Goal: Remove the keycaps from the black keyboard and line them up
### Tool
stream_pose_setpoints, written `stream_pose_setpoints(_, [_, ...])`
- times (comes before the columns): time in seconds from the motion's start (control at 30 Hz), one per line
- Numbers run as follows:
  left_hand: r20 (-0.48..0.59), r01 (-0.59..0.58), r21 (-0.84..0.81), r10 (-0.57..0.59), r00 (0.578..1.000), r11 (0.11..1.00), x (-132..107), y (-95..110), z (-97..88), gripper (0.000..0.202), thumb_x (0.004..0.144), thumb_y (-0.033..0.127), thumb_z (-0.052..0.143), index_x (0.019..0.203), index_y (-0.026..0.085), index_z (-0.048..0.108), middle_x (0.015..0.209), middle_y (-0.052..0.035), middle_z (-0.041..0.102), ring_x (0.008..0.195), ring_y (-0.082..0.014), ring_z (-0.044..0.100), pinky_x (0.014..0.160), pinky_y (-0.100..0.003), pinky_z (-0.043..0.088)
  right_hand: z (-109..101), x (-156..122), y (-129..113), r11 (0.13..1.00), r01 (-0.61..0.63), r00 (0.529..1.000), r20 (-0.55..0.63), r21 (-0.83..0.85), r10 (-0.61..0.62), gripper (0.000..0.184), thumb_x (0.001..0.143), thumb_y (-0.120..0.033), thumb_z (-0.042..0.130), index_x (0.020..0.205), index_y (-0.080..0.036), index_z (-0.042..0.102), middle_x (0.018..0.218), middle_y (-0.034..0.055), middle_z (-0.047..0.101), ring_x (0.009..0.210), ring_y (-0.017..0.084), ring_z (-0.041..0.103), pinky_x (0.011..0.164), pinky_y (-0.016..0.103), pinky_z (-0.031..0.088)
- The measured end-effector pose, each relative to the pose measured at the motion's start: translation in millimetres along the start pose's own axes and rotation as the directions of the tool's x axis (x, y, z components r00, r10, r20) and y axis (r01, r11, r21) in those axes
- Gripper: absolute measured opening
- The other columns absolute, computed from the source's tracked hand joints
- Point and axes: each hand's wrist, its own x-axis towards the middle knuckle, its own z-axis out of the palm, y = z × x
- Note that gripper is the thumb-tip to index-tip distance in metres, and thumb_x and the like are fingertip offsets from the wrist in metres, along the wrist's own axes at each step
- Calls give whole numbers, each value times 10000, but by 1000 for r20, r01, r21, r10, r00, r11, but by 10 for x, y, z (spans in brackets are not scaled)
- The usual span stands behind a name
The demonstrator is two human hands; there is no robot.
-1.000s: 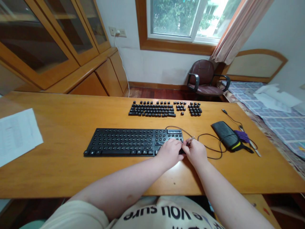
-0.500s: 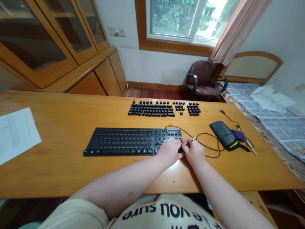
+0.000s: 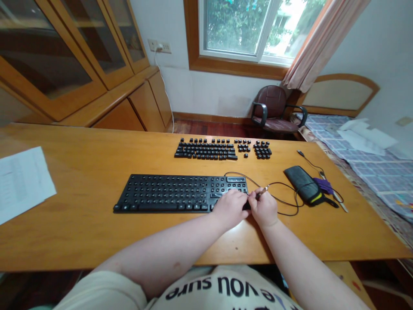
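A black keyboard base with bare switches lies on the wooden desk. My left hand rests curled on its right end, pressing down there. Beside it, my right hand is closed on a small metal tool whose tip pokes out above the fingers at the keyboard's right edge. The removed black keycaps are laid out in rows farther back. A thin dark cable loops from the keyboard toward the right.
A black pouch with purple and yellow bits lies at the right, a cable plug behind it. A printed paper sheet lies at the left. Cabinets, a window, a chair and a bed stand beyond the desk.
Both hands stay at the keyboard's right end; the right hand's tool tip has shifted slightly. The view has drifted a little.
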Motion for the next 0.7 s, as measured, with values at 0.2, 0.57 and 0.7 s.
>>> stream_pose_setpoints(0.2, [-42,-11,30,12,999,999,-6,2,10,239,764,318,631,949,167,629,894,-65,667,921,-226,562,875,-374,449,-50,37,43,962,-92,994,87,259,71,216,865,-312,470,686,-197,509,604,16,568,560,145,534,558,260,409])
stream_pose_setpoints(0.57, [-23,112,-94,-115,993,989,-12,-2,-27,457,800,165,547,1248,227,490,1141,-54,629,1018,-197,591,907,-332,476,-16,24,100,611,-315,939,145,727,311,226,842,-363,538,713,-178,554,622,2,539,557,139,526,540,274,423])
stream_pose_setpoints(0.7, [-60,103,-162,-114,992,981,-8,-32,-5,404,813,174,536,1214,222,531,1133,-60,629,1025,-192,584,918,-335,469,3,81,109,429,-407,842,149,806,518,263,860,-393,505,712,-177,519,616,-2,551,494,112,510,481,239,415])
